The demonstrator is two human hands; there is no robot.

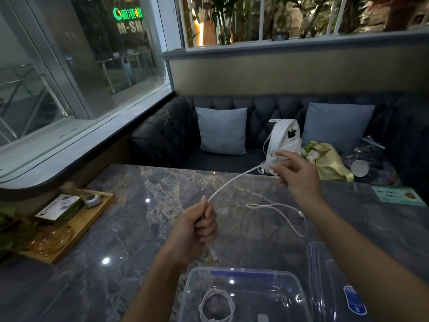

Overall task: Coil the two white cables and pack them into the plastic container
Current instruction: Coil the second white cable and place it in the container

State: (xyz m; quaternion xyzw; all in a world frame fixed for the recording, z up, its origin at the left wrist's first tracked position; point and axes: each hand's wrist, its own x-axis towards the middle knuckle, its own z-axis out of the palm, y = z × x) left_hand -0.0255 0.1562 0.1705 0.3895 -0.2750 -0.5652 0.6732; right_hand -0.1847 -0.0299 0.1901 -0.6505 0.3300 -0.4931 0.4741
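One white cable (217, 305) lies coiled inside the clear plastic container (299, 287) at the near edge of the table. A second white cable (234, 181) stretches taut between my hands above the marble table. My left hand (199, 225) is closed in a fist around one end of it. My right hand (296, 174) pinches it farther along, fingers partly spread. The rest of that cable (287, 217) trails loose in a loop on the table below my right wrist.
The container's clear lid (325, 275) lies to its right. A wooden tray (76, 226) with a box and an amber glass dish sits at the table's left. Behind the table is a dark sofa with cushions, a white backpack (284, 140) and a yellow bag (329, 161).
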